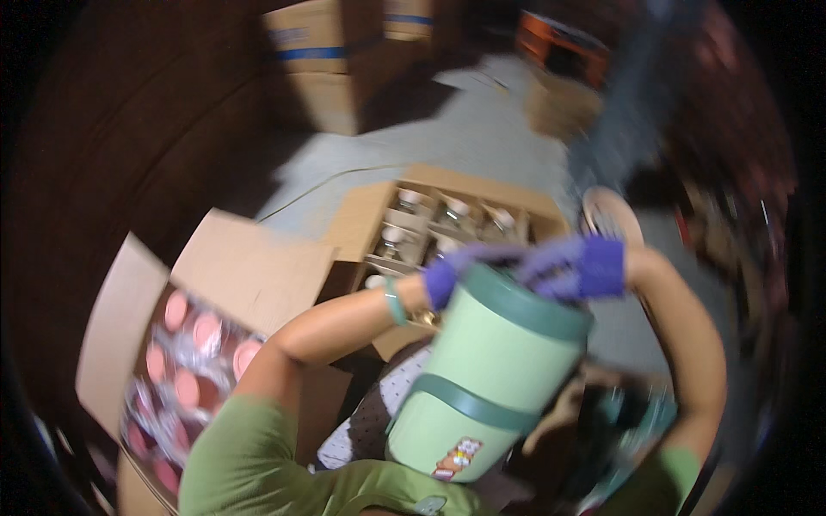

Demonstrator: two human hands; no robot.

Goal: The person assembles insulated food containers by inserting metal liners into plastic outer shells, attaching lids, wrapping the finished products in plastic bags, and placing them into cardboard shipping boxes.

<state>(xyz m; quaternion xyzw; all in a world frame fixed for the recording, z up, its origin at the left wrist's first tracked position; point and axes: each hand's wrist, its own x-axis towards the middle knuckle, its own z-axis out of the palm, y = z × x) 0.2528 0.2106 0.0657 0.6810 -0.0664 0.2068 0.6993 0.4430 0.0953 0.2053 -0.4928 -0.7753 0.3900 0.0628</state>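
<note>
A large light-green cylindrical canister (495,361) tilts in front of my chest, with dark green bands and a bear sticker low on its side. Both my hands wear purple gloves and meet at its far, dark-rimmed end. My left hand (473,256) reaches round that end from the left, its fingers mostly hidden behind the rim. From the right, my right hand (555,267) grips the same end with bent fingers, smeared by motion. What the hands touch inside or behind the rim is hidden.
Beyond the canister, an open carton (538,202) holds several white-capped glass bottles between dividers. Another open carton (129,344) at left contains pink-lidded items in plastic. Stacked boxes (314,69) stand at the back, an orange crate (559,43) at the far right. A thin cable (331,179) crosses the floor.
</note>
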